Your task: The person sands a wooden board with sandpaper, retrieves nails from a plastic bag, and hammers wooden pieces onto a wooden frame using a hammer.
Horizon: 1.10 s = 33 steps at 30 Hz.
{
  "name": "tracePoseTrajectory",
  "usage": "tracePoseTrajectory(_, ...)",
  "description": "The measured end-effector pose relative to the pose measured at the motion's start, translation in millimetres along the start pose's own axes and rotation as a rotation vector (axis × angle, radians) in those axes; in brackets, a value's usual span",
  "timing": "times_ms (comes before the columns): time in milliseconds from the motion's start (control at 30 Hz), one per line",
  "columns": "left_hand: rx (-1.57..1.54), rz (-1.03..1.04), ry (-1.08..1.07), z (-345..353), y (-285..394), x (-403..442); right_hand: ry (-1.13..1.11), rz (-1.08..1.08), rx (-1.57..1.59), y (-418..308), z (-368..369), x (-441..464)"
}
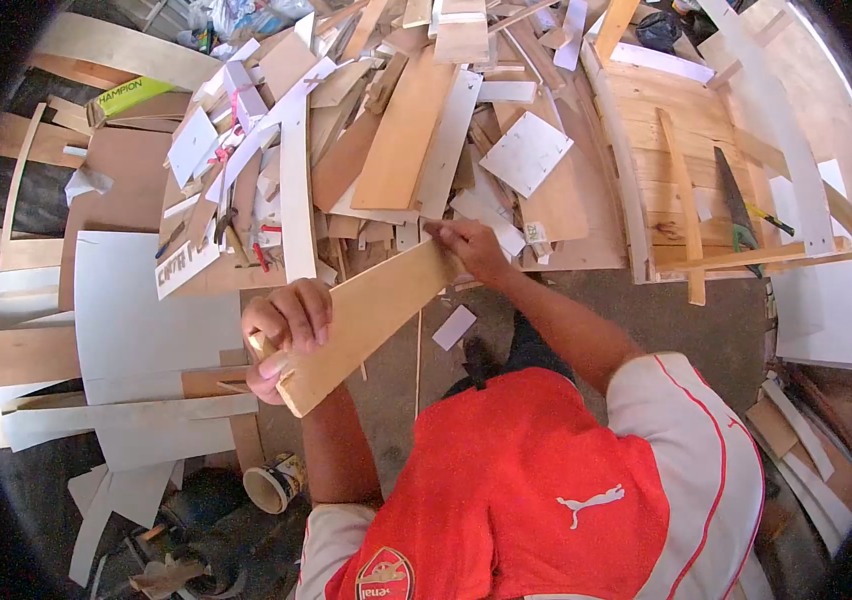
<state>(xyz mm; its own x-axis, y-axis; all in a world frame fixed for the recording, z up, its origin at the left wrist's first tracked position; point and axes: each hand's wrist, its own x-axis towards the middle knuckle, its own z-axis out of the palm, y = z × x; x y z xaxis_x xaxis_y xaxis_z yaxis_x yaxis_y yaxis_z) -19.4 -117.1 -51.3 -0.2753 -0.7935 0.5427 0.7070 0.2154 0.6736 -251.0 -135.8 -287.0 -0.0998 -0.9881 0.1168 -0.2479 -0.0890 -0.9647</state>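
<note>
A long, flat wooden board slants across the space in front of my red shirt. My left hand is wrapped around its lower-left end, with the thumb below and the fingers over the edge. A short bit of pale wood shows by that palm; whether it belongs to the board I cannot tell. At the upper-right end, my right hand grips the board, its fingers curled over the edge. Just beyond it lies a heap of wood offcuts, with a white square panel on top.
A hammer and red-handled pliers lie at the heap's left. On the right, a handsaw rests against a wooden frame. White sheets spread at left, and a paper-like tub stands on the floor.
</note>
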Motion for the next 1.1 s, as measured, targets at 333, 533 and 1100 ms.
tracePoseTrajectory(333,0.046,-0.006,-0.058,-9.4,3.0,-5.6,-0.141,0.077,-0.104,52.2,-16.7,21.0)
tracePoseTrajectory(533,0.019,0.001,-0.306,-14.8,-3.5,0.9,-0.144,0.290,-0.290,53.6,-39.6,24.9)
tracePoseTrajectory(1100,-0.038,-0.078,-0.516,-11.4,-1.9,11.0,-0.157,0.017,0.020,24.4,-39.9,9.9)
